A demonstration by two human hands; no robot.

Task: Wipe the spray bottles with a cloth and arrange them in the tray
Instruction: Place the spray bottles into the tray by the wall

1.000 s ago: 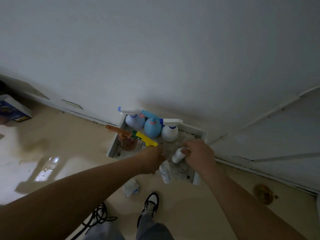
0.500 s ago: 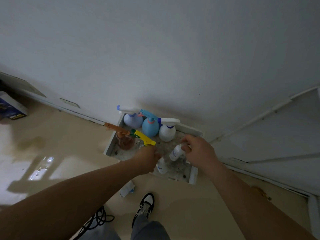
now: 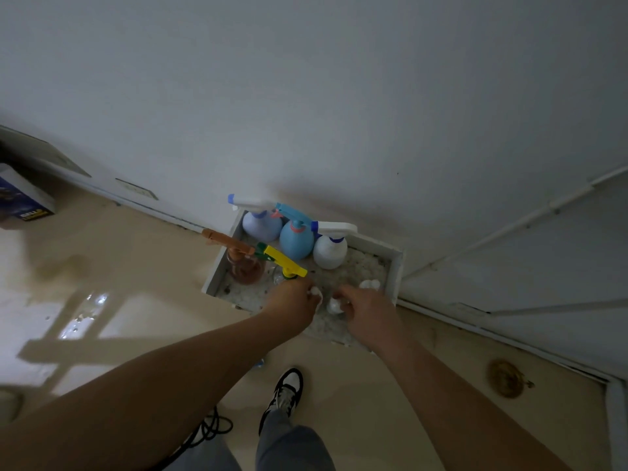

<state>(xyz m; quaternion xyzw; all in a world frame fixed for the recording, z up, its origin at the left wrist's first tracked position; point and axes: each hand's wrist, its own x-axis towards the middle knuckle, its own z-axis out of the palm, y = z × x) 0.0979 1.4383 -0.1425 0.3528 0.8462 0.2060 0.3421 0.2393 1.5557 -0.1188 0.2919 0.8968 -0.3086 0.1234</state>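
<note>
Tray (image 3: 396,270): white-walled, speckled bottom, standing on the floor (image 3: 136,266) with its far edge against the foot of the wall (image 3: 306,96), beside a door (image 3: 543,266) on the right.

Contents, far row, left to right, all upright and touching:
- lavender bottle (image 3: 261,227), white trigger with a blue nozzle, in the far left corner;
- blue bottle (image 3: 296,241), light blue trigger;
- white bottle (image 3: 329,254), white trigger with a blue nozzle.

Contents, near left:
- brown bottle (image 3: 245,268), orange trigger reaching out over the tray's left wall;
- just beside it, a clear bottle with a yellow trigger (image 3: 283,261). Its body is largely hidden.

Contents, right side: one small white cap-topped bottle (image 3: 369,284) stands alone near the right wall.

Hands: both reach into the near half of the tray.
- The left hand (image 3: 292,302) has its fingers curled on a small white item (image 3: 316,294). Whether this is a bottle or a cloth cannot be told.
- The right hand (image 3: 368,314) has its fingers curled round a small white bottle (image 3: 334,305), held low over the tray bottom. Whether it touches the bottom cannot be told.

Floor, elsewhere:
- a blue box (image 3: 27,198) by the wall at far left;
- a black cable (image 3: 207,430) and a black-and-white shoe (image 3: 285,392) at the near edge;
- a round brass fitting (image 3: 506,379) towards the door.
</note>
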